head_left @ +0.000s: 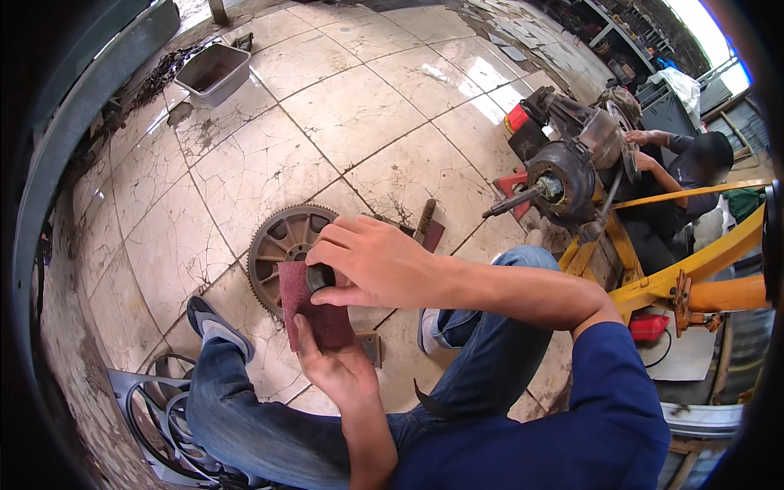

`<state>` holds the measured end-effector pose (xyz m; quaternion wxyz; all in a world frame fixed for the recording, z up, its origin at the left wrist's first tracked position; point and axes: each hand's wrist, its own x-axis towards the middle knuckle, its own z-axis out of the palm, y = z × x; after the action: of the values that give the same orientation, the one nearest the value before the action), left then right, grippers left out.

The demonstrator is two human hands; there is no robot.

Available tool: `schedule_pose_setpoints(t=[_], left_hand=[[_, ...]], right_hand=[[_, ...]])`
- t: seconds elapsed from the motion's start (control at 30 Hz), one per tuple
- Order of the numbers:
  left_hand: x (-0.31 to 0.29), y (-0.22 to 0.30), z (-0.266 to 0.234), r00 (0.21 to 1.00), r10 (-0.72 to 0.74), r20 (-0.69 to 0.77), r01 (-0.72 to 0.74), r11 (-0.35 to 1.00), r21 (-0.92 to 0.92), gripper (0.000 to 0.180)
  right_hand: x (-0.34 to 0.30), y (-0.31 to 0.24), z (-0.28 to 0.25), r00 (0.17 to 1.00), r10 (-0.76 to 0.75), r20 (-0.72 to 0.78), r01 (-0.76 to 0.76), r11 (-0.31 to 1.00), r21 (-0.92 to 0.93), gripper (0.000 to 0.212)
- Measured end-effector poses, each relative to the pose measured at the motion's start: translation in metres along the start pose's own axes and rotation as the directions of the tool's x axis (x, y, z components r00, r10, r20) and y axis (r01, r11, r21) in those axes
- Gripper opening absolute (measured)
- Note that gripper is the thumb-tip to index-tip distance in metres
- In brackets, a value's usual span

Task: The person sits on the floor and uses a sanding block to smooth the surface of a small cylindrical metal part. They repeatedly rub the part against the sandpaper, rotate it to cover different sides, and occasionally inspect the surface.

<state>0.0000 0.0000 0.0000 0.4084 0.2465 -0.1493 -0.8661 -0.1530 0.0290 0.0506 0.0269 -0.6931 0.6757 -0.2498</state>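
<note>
1. While the left hand (339, 369) grips a reddish abrasive sheet (328, 327) from below, the right hand (374, 260) pinches a dark round part (320, 278) against it.
2. Sheet and part are held above the tiled floor (253, 151), partly hiding a toothed wheel (268, 251) that lies there.

Fingers of a worker's right hand (371, 257) grip a dark round part (317, 282) over a dark red abrasive sheet (329, 324), which the left hand (343, 376) holds from the near side. Just beyond, a toothed wheel (278, 242) lies on a tile floor (408, 163) (cracked and stained), with a grey basin (229, 88) at far left. At right, a co-worker (694, 159) reaches toward greasy machinery (567, 175) beside a yellow metal frame (686, 282).
</note>
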Motion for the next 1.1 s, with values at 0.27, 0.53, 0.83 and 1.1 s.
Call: schedule_pose_setpoints(t=[0.27,0.53,0.83,1.1], left_hand=[[0.005,0.003,0.005,0.999,0.0,-0.043,0.0,1.0,0.0,0.037],[0.002,-0.004,0.004,0.999,0.009,-0.05,-0.009,1.0,-0.004,0.037],[0.002,0.0,0.01,0.999,-0.01,-0.03,0.011,0.999,0.034,0.04],[0.003,-0.002,0.004,1.0,0.01,0.022,-0.01,0.999,0.035,0.04]], right_hand=[[0.006,0.009,0.001,1.0,-0.013,-0.018,0.015,0.99,0.139,0.04],[0.001,0.007,-0.005,0.995,0.082,0.049,-0.093,0.941,0.324,0.04],[0.003,0.0,-0.007,0.987,0.108,0.12,-0.138,0.949,0.283,0.043],[-0.003,-0.008,-0.003,0.991,0.027,0.133,-0.07,0.943,0.327,0.039]])
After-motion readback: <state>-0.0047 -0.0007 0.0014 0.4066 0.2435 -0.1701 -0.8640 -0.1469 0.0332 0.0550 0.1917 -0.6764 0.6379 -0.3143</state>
